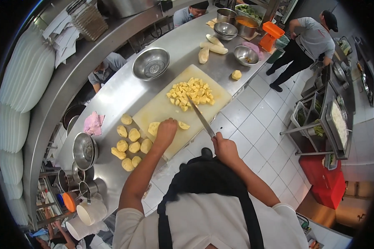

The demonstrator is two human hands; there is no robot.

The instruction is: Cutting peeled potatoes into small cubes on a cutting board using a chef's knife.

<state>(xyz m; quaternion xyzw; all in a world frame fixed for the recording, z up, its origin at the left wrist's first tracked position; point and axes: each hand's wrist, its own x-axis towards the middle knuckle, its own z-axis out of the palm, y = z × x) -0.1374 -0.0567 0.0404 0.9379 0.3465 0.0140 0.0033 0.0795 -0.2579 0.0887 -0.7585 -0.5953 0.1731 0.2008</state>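
Observation:
My right hand point(225, 147) grips the handle of a kitchen knife point(201, 115), whose blade points up and left over the cutting board point(143, 116). The tip reaches a pile of diced yellow pieces, apparently potato point(191, 90), at the board's far part. My left hand point(167, 130) is on the near part of the board, its fingers bent down between two cut pieces: a larger one point(153, 128) to its left and a smaller one point(184, 125) to its right. What lies under the fingers is hidden. Several peeled potatoes point(134, 134) lie on the steel counter left of the board.
A steel bowl point(151, 64) stands beyond the board. Farther right are long peeled vegetables point(214, 48), a small steel bowl point(246, 56) and a lone peeled potato point(236, 75). A pink cloth point(93, 123) and stacked bowls point(84, 151) sit left. Co-workers are around the counter; one stands right point(311, 46).

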